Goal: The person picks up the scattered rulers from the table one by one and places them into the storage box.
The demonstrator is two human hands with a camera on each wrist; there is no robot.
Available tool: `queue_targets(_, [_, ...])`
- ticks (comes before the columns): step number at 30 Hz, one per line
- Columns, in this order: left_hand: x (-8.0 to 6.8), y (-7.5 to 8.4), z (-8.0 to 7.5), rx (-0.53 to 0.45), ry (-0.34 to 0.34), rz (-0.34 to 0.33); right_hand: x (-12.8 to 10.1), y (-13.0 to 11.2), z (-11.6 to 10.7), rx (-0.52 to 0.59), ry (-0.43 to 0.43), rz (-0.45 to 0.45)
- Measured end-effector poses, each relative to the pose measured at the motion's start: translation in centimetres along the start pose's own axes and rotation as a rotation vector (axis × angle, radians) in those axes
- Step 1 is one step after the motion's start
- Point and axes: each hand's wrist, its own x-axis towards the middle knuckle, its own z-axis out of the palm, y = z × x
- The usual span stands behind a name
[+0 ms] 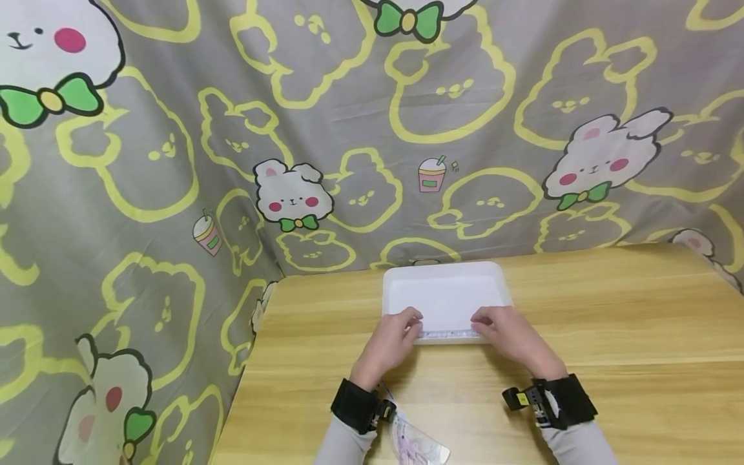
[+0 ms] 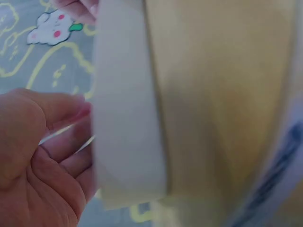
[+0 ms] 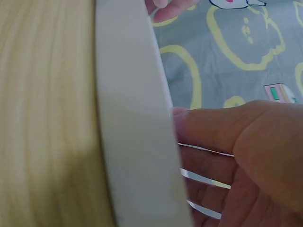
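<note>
A white rectangular tray (image 1: 443,268) lies on the wooden table. Along its near inner wall runs a thin bluish patterned strip (image 1: 446,334), like a ruler. My left hand (image 1: 394,339) pinches the strip's left end with thumb and curled fingers. At the other end, my right hand (image 1: 508,330) pinches it likewise. Both wrist views show the tray's outer wall (image 3: 135,109) hiding the fingertips and the strip. Below my left wrist lies a translucent fan-shaped sheet (image 1: 417,442) with a purple and blue print, partly covered by the wrist camera.
The wooden table (image 1: 645,323) extends to both sides of the tray. A grey curtain (image 1: 360,129) with yellow outlines and white rabbits hangs behind the table and along its left side. The tray's far rim is close to the curtain.
</note>
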Motion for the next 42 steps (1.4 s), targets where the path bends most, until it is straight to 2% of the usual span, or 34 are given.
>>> queue_targets(3, [-0.2,0.3,-1.3,-0.036,0.009,0.024,0.0,-0.6,-0.5,-0.002,0.031,-0.024])
queue_targets(6, [-0.5,0.7,-2.7,-0.074,-0.011,0.036,-0.1,-1.8,-1.0,-0.007,0.049,-0.054])
queue_targets(13, [-2.0,1.1,-6.0,-0.185,-0.072,0.014,-0.2,-6.6,-0.1,-0.016,0.031,-0.169])
queue_targets(18, [-3.1,0.7,-7.4,-0.152,-0.111,-0.028,-0.5,-9.1,1.8,-0.05,-0.006,-0.25])
queue_targets(21, [-3.4,0.7,-8.1,-0.121,-0.101,-0.033,-0.7,-10.1,3.1,-0.076,-0.017,-0.273])
queue_targets(25, [-4.0,0.5,-8.8,-0.093,-0.092,-0.034,-1.1,-11.3,5.5,-0.166,0.015,-0.305])
queue_targets(29, [-4.9,0.0,-9.0,-0.032,-0.168,-0.078,-1.6,-12.1,7.5,-0.251,0.021,-0.318])
queue_targets(34, [-6.2,-0.5,-8.2,0.077,-0.33,-0.216,-2.1,-12.8,8.9,-0.267,-0.077,-0.256])
queue_targets(36, [-6.6,-0.7,-7.7,0.12,-0.37,-0.255,-2.2,-12.9,9.2,-0.257,-0.116,-0.239])
queue_targets(38, [-6.9,-1.0,-7.1,0.16,-0.388,-0.279,-2.2,-12.9,9.2,-0.244,-0.143,-0.23])
queue_targets(42, [-7.4,-1.9,-5.8,0.219,-0.391,-0.269,-2.1,-12.5,8.8,-0.199,-0.15,-0.21])
